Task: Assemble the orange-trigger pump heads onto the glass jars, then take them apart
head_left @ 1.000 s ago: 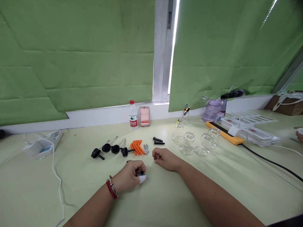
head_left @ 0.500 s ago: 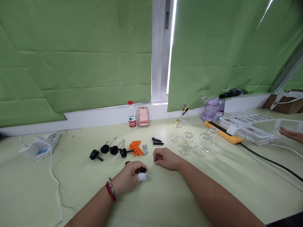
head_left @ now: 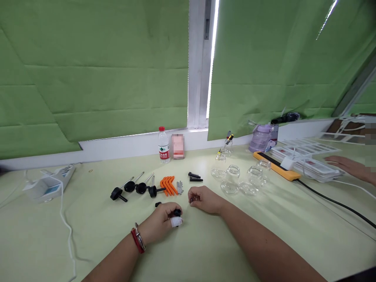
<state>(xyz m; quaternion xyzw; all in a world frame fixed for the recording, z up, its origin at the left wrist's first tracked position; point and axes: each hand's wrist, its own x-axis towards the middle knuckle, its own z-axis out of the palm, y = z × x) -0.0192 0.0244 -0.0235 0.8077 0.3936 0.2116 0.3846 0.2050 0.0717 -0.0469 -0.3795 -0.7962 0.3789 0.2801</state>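
Observation:
My left hand (head_left: 166, 219), one finger wrapped in white tape, is closed around a short black tubular part (head_left: 177, 212). My right hand (head_left: 204, 199) is just to its right, with fingertips pinched on a small dark piece (head_left: 192, 200), too small to name. Another small black part (head_left: 158, 204) lies beside my left hand. Ahead of the hands are several black round caps (head_left: 116, 193) with metal rods, a group of orange bent pieces (head_left: 168, 185), small metal pins and screws (head_left: 179, 187), and two black ridged parts (head_left: 195, 177).
Several clear glass jars (head_left: 233, 173) and glass pieces stand on the right of the table. Beyond are an orange power strip (head_left: 276, 166), stacked white trays (head_left: 319, 170) and another person's hand (head_left: 343, 162). A water bottle (head_left: 164, 147) stands by the window; a white cable (head_left: 66, 223) runs left.
My right hand has shifted slightly left, still pinched. The other person's hand has moved left over the white trays; the clear frame it held is now further back. My left hand has barely moved.

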